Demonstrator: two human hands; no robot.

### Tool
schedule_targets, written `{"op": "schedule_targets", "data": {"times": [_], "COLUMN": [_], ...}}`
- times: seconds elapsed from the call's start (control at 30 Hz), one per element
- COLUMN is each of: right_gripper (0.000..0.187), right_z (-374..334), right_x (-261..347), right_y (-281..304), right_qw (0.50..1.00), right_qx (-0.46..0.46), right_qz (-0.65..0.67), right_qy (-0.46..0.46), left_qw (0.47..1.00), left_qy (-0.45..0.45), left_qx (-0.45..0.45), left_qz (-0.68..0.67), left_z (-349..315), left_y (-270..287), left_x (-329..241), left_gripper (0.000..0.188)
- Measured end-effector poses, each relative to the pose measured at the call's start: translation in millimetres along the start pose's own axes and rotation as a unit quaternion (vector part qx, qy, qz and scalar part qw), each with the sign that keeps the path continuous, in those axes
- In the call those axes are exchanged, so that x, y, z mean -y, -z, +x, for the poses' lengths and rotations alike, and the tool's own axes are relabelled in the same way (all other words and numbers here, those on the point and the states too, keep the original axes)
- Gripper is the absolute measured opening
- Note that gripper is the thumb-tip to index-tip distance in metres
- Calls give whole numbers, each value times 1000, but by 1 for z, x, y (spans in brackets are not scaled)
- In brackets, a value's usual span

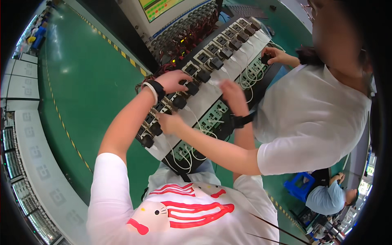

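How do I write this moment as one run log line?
left hand: at black adapter | right hand: blurred, hold unclear | co-worker's hand: holding dark object

White T-shirt (183,232), red-striped print (196,213), black wristband (157,89)
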State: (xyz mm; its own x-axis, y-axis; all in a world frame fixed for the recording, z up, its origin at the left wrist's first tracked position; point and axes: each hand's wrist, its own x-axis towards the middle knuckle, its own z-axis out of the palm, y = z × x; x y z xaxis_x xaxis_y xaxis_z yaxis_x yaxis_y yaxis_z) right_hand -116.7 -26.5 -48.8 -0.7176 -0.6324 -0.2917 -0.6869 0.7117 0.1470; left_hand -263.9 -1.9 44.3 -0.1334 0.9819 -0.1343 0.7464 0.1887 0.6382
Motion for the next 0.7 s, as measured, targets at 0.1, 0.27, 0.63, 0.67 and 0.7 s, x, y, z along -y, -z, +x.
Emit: {"op": "schedule_targets", "data": {"times": [0.1,0.27,0.63,0.67,0.7], "right_gripper": [55,48,50,49,48], "right_z": [-2,2,-2,0,-2], "right_x": [2,11,-6,-7,-4], "right_y": [24,37,51,52,50], "right_qw": [995,975,982,980,978], "right_qx": [92,157,187,183,182], "right_qz": [19,-150,-38,-73,-89], "right_qy": [-15,52,9,36,50], "left_qw": [1000,997,994,994,994], "left_qy": [12,65,101,100,97], "left_qx": [20,43,44,48,53], "left_qz": [0,16,-20,-7,6], "left_z": [16,27,27,28,28], "left_y": [-21,-31,-31,-31,-31], "left_x": [9,20,21,21,22], "left_gripper": [42,45,46,45,44]}}
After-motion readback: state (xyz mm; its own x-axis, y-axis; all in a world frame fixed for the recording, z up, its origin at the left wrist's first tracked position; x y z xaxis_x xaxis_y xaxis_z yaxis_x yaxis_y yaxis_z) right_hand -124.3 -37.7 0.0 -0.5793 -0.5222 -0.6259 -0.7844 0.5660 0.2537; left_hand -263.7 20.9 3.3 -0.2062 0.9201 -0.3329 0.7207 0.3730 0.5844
